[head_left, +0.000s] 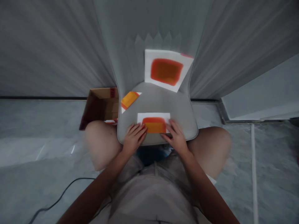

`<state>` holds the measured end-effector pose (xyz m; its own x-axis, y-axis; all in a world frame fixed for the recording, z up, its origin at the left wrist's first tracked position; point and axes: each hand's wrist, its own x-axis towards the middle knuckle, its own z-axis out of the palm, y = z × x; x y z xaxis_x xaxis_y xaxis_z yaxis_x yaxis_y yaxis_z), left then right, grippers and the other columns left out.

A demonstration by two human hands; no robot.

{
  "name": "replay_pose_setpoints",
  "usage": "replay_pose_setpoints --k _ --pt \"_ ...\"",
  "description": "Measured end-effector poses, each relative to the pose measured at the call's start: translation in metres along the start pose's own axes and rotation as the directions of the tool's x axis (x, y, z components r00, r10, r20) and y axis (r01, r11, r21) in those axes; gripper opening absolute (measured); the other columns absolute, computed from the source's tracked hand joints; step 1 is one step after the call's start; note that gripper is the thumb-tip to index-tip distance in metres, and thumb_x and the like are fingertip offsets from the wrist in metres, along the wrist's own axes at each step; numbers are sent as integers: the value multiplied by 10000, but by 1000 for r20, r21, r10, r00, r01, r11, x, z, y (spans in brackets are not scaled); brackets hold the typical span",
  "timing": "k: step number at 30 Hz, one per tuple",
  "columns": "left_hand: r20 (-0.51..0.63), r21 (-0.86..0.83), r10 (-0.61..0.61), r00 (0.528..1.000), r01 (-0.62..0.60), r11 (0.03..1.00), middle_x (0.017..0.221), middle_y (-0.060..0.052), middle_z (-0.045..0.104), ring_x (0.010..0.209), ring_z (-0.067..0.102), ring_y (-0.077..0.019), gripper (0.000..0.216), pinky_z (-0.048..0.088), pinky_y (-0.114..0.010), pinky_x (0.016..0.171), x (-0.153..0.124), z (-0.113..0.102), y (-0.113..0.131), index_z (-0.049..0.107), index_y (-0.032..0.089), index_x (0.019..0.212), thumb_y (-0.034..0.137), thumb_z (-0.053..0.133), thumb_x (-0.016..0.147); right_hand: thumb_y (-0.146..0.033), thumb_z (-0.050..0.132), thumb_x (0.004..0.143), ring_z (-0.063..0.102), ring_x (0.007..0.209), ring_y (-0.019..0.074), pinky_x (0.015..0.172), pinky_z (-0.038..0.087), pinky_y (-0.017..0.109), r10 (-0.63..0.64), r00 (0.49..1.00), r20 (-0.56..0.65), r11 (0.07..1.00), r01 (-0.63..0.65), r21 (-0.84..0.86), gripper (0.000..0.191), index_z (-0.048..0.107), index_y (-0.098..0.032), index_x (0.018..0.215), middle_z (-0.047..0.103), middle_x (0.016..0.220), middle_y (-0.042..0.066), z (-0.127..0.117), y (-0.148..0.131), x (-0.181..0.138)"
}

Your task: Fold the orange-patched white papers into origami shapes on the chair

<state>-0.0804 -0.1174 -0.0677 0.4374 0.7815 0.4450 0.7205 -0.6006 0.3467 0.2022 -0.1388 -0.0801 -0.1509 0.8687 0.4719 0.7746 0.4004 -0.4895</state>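
Observation:
A white sheet of paper (154,115) with an orange-and-red print lies near the front edge of the grey chair seat (184,121); it looks folded. My left hand (134,137) rests at its left end, fingers stretched out and fingertips touching the paper. At the right end is my right hand (177,137), fingers apart and slightly blurred, with the thumb by the lower edge. Farther back, a larger printed sheet (149,67) leans against the chair's backrest. A small folded orange paper (130,99) sits at the seat's left edge.
An open cardboard box (92,104) stands on the floor left of the chair, with some printed paper in it. Grey curtains (53,46) hang behind. A dark cable (63,193) runs over the floor at lower left. My knees flank the seat.

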Motion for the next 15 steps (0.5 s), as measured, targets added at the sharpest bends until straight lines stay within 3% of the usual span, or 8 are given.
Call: replay_pose_setpoints --k 4,10,15 --pt "15 -11 8 1000 -7 1000 1375 -40 723 1350 633 -253 371 436 -520 1201 -1 -4 0 660 297 1394 297 642 1023 -396 674 1001 538 1441 323 1197 456 596 -89 988 124 996 91 -4 490 613 -263 1468 614 1510 125 -10 5 3" --pt "204 4 107 973 -110 994 1464 -79 660 1421 569 -290 512 376 -569 1246 -26 -30 10 551 280 1515 348 648 1017 -290 631 1033 660 1302 277 1199 479 566 -230 944 237 970 241 -18 334 704 -269 1359 741 1337 75 -29 4 2" --pt "207 -4 88 974 -89 996 1477 -87 648 1421 564 -288 524 387 -547 1247 -29 -35 14 548 292 1520 314 656 1008 -343 665 1014 632 1342 276 1204 487 547 -288 902 320 956 292 37 356 704 -269 1360 726 1360 85 -39 3 3"
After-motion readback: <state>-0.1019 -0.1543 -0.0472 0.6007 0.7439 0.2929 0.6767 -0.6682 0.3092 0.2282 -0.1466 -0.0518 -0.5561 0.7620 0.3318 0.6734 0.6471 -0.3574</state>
